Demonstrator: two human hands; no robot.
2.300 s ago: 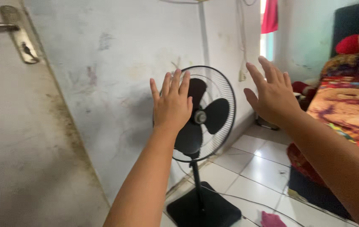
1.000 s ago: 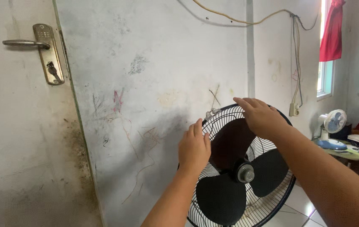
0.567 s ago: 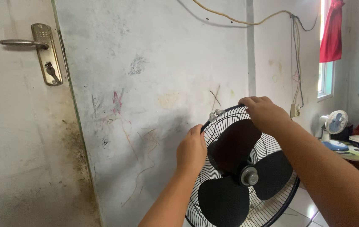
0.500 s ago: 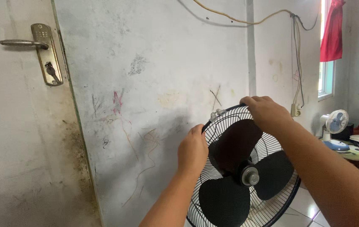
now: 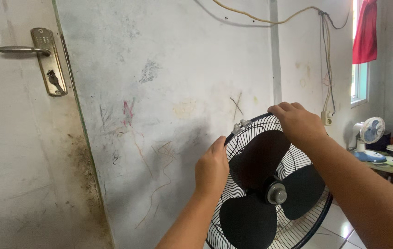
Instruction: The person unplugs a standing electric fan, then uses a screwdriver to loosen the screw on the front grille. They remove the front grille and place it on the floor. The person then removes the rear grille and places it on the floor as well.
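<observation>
Both hands on the fan [image 5: 270,193], which stands close to the scribbled wall [image 5: 173,92]. Left hand [image 5: 211,168] curled over the left edge of the wire guard [image 5: 298,161]; right hand [image 5: 298,123] closed over its top rim, just right of the metal clip [image 5: 241,125]. Black blades [image 5: 256,161] visible behind the guard. Small white fan [image 5: 369,133] on a tabletop [image 5: 390,165] at right, well apart.
</observation>
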